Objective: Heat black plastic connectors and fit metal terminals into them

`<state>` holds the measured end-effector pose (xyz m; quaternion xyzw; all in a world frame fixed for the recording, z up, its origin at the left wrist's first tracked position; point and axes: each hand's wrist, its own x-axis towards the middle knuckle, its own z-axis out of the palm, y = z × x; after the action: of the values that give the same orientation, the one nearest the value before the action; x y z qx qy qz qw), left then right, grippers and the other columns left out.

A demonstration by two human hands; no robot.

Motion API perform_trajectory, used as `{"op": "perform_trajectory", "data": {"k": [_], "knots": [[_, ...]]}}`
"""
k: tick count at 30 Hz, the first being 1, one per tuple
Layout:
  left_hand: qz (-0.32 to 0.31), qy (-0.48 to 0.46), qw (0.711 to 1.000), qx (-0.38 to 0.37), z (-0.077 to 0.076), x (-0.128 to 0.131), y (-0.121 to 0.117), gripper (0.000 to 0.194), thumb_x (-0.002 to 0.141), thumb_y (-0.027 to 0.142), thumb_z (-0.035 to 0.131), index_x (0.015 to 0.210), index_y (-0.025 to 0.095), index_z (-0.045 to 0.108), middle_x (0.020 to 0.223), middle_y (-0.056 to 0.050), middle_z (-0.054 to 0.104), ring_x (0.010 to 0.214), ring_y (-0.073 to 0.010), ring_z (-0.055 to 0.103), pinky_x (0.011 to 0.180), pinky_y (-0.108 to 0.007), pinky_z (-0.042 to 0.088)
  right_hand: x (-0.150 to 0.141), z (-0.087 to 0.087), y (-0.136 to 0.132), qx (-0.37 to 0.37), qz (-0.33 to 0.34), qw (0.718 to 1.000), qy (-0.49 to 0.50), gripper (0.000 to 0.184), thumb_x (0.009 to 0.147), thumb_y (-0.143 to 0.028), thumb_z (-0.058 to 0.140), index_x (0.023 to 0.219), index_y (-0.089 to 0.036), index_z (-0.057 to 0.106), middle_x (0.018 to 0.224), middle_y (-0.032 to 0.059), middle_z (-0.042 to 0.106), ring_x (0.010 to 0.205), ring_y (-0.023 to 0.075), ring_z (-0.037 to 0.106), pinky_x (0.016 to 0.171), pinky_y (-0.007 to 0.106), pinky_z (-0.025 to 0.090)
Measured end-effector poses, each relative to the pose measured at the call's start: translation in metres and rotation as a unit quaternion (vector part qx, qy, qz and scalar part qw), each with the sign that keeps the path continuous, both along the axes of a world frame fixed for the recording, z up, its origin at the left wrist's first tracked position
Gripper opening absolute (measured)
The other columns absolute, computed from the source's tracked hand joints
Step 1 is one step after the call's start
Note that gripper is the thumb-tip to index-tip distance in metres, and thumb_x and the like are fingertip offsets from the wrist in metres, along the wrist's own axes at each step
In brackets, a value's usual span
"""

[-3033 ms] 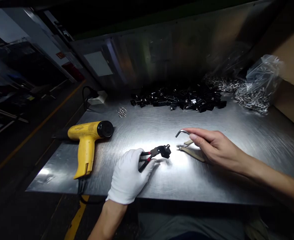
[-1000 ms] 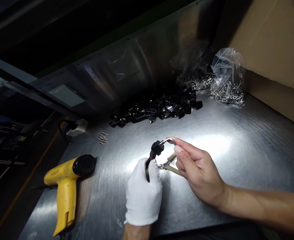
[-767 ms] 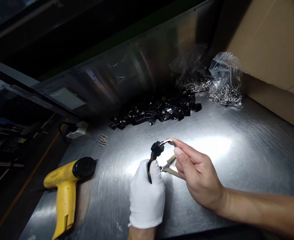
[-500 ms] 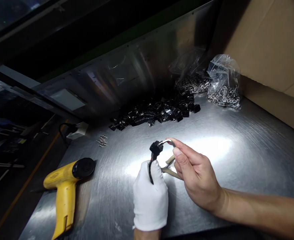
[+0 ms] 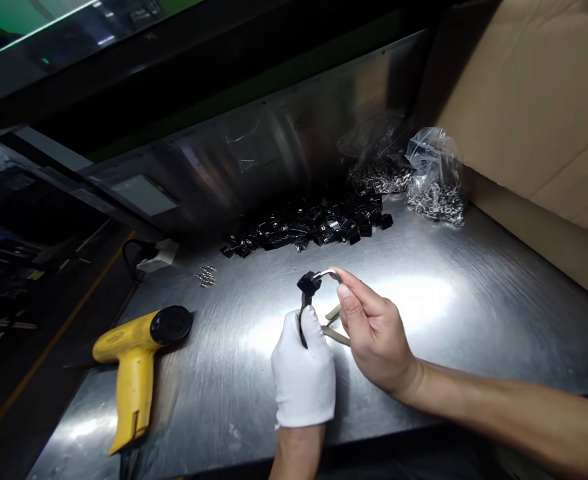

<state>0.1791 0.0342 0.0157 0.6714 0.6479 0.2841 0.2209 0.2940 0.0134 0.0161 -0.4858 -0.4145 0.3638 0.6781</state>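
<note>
My left hand (image 5: 304, 373), in a white glove, is closed around a short black cable (image 5: 303, 327). A small black plastic connector (image 5: 309, 283) sits at the cable's upper end, above the gloved fingers. My bare right hand (image 5: 377, 330) pinches a bent silver metal rod (image 5: 328, 272) between thumb and forefinger. The rod's far end meets the connector's right side; whether it goes inside, I cannot tell. Behind and below my right hand are pliers with beige handles (image 5: 337, 335), partly hidden by both hands.
A yellow heat gun (image 5: 137, 360) lies on the metal table (image 5: 214, 400) at left. Small metal pins (image 5: 206, 275) lie beyond it. Black connector parts (image 5: 299, 227) are heaped at the back, beside plastic bags of metal pieces (image 5: 437, 187). A cardboard box (image 5: 539, 113) stands at right.
The view has shifted slightly, and both hands appear a little higher, the right one also further left. Both grips stay the same, with the rod still against the connector.
</note>
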Motion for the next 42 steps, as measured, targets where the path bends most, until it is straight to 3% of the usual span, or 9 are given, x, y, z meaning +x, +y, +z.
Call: {"op": "perform_trajectory", "data": {"k": [8,14,19,24,29,33,37,42], "knots": [[0.024,-0.033,0.999,0.007,0.002,-0.011,-0.005,0.036,0.101,0.047,0.037,0.079,0.025,0.054,0.068,-0.003,0.063,0.063,-0.0206,0.058,0.058,-0.033,0.037,-0.035,0.002,-0.004,0.015,-0.048,0.999,-0.015,0.037,0.104,-0.03,0.05,0.139,-0.023,0.06,0.058,-0.0072,0.041,0.05,0.011,0.041,0.05,0.028,0.035],[0.043,-0.118,0.991,-0.049,0.004,-0.014,-0.017,0.036,0.103,0.041,0.037,0.075,0.024,0.052,0.064,0.0,0.062,0.059,-0.0179,0.057,0.058,-0.031,0.04,-0.064,0.002,-0.006,0.022,-0.094,0.995,-0.012,0.042,0.103,-0.03,0.047,0.142,-0.016,0.056,0.059,-0.0052,0.045,0.054,0.0138,0.046,0.054,0.03,0.041],[0.032,-0.128,0.991,-0.015,-0.001,-0.024,-0.024,0.035,0.102,0.041,0.039,0.075,0.024,0.052,0.062,0.001,0.059,0.057,-0.017,0.055,0.055,-0.03,0.041,-0.072,0.003,-0.013,0.039,-0.082,0.996,-0.018,0.04,0.104,-0.029,0.047,0.141,-0.019,0.057,0.059,-0.0053,0.047,0.052,0.013,0.045,0.052,0.029,0.04],[-0.022,-0.095,0.995,0.019,0.001,-0.04,-0.027,0.036,0.103,0.042,0.035,0.081,0.024,0.056,0.067,-0.002,0.063,0.062,-0.0192,0.06,0.06,-0.033,0.046,-0.066,0.008,-0.023,0.026,-0.05,0.998,-0.013,0.038,0.104,-0.029,0.047,0.141,-0.021,0.057,0.06,-0.0066,0.039,0.052,0.0121,0.039,0.05,0.028,0.037],[-0.069,-0.016,0.996,0.047,0.002,-0.069,-0.021,0.032,0.102,0.041,0.039,0.083,0.023,0.058,0.071,-0.002,0.064,0.065,-0.0183,0.06,0.062,-0.032,0.045,-0.047,0.019,-0.036,-0.016,0.03,0.999,-0.02,0.037,0.104,-0.033,0.05,0.138,-0.023,0.06,0.059,-0.007,0.038,0.049,0.0099,0.035,0.044,0.026,0.028],[-0.124,0.031,0.99,0.065,0.002,-0.092,-0.011,0.033,0.102,0.043,0.042,0.085,0.022,0.061,0.068,0.0,0.062,0.063,-0.0168,0.059,0.063,-0.03,0.045,-0.036,0.028,-0.043,-0.063,0.078,0.994,-0.046,0.038,0.105,-0.036,0.049,0.14,-0.024,0.058,0.059,-0.0074,0.035,0.049,0.0098,0.035,0.044,0.026,0.027],[-0.195,0.082,0.975,0.074,0.006,-0.11,0.002,0.035,0.101,0.042,0.042,0.081,0.021,0.061,0.068,0.0,0.063,0.063,-0.0162,0.06,0.062,-0.028,0.045,-0.032,0.032,-0.046,-0.074,0.092,0.989,-0.089,0.038,0.105,-0.036,0.048,0.14,-0.025,0.059,0.058,-0.006,0.047,0.047,0.0109,0.041,0.044,0.027,0.035],[-0.261,0.137,0.954,0.055,0.01,-0.128,0.017,0.036,0.1,0.044,0.041,0.079,0.021,0.059,0.073,-0.001,0.064,0.067,-0.0161,0.061,0.065,-0.028,0.044,-0.029,0.025,-0.048,-0.056,0.095,0.987,-0.121,0.039,0.104,-0.036,0.048,0.138,-0.023,0.062,0.059,-0.0008,0.057,0.061,0.0204,0.062,0.053,0.033,0.052]]}}
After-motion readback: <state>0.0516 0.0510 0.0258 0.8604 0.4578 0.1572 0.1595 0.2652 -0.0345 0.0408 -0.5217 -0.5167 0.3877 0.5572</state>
